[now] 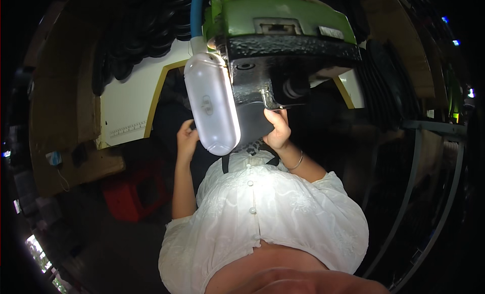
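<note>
Two hands raised to a dark sheet under a green and black machine

At the centre of the frame the right hand (pixel 277 130) has its fingers curled closed over the lower edge of a dark flat sheet of material (pixel 251 123), which lies just below the black textured metal base (pixel 283 61) of a green machine housing (pixel 283 16) at top centre. The left hand (pixel 187 140) is half hidden behind a long frosted white plastic lamp (pixel 211 104) hanging in front of it; its fingers look bent, but whether it has hold of anything cannot be told. A red plastic crate (pixel 132 193) sits at lower left, beside a worn brown board (pixel 65 112)
</note>
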### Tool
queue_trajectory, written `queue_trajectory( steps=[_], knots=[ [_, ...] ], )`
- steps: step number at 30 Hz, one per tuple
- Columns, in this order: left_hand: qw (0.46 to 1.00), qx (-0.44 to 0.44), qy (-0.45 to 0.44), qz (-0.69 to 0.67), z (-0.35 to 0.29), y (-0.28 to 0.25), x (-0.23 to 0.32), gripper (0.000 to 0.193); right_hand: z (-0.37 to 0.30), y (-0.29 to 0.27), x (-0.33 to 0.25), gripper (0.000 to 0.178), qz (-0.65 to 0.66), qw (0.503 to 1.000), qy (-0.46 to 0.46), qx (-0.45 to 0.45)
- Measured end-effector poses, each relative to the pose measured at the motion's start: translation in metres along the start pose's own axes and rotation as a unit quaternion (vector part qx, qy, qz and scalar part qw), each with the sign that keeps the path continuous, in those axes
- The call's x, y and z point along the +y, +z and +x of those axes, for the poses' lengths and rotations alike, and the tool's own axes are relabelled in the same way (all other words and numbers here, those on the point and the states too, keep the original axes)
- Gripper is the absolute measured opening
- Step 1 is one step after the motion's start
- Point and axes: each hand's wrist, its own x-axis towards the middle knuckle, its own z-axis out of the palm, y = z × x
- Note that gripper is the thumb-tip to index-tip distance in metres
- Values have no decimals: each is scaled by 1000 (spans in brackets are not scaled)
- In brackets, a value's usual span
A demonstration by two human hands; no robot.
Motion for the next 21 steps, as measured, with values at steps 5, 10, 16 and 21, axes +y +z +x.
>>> queue_trajectory(
  steps=[5, 10, 16, 21],
  knots=[
    [901, -279, 149, 296, -4, 56, -38, 26, 27, 0, -44, 38, -238, 961, 42, -135],
    [978, -141, 115, 105, -25, 113, 15, 28, 31, -27, -48, 65, -305, 944, -70, -104],
    [855, 31, 407, 321, -12, 105, 122, 29, 23, -75, -62, 25, 54, 996, -25, 62],
    [816, -5, 433, 384, 8, 88, 134, 44, 14, -64, -46, 30, 207, 973, 59, 85]
  ],
)
